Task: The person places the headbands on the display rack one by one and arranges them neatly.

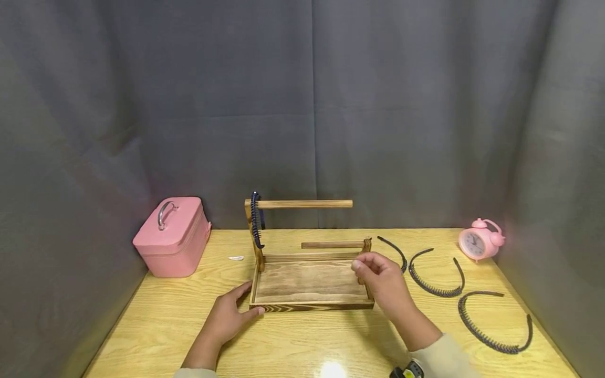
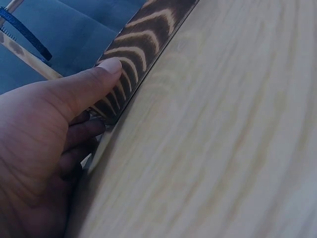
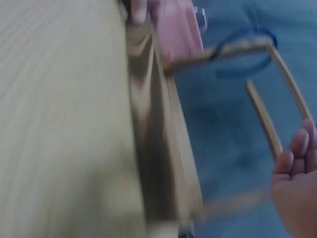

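Centrally placed on the bench [image 1: 293, 344], the wooden stand [image 1: 312, 307], probably light and stiff, is best held at its near left corner, where the left hand [image 1: 229, 316] clamps its fingers, while the right hand [image 1: 385, 286], fingers loosely curled, appears empty.

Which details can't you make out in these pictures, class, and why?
Head view: the time on the pink clock, too small.
Head view: part of the leftmost headband on the table, behind the right hand.
Left wrist view: part of the left hand, cut off by the left edge.
Right wrist view: the wooden rack, near corner blurred.
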Action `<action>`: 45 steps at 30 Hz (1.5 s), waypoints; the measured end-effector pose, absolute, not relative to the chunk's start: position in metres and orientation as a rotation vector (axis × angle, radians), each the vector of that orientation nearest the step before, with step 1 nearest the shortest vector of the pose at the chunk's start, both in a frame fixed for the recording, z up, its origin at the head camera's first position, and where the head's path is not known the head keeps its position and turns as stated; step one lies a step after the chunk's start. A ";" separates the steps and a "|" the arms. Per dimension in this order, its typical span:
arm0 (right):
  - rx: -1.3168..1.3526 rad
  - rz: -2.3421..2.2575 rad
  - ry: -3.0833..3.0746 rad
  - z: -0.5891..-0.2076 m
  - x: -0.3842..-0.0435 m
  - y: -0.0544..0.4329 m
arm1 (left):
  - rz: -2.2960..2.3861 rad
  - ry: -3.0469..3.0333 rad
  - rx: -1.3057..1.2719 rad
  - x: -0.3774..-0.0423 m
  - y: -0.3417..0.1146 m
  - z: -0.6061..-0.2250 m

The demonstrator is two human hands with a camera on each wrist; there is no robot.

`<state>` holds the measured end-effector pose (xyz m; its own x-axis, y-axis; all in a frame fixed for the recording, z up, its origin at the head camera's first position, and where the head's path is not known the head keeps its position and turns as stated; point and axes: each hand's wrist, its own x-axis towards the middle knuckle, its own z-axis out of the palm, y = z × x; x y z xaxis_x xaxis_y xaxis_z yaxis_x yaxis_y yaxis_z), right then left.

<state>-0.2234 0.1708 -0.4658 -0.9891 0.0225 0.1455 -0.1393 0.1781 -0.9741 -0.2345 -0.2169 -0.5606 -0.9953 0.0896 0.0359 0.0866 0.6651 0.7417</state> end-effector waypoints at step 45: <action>-0.126 0.638 -3.159 -0.534 -0.145 0.437 | 1.297 2.888 0.166 -0.235 -0.217 -0.563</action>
<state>-0.1454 0.4366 -0.5340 -0.9935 0.0598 -0.0969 0.0927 0.9189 -0.3834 -0.2354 -0.2171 -0.5626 -0.9941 0.0837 0.0694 0.1074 0.6596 0.7439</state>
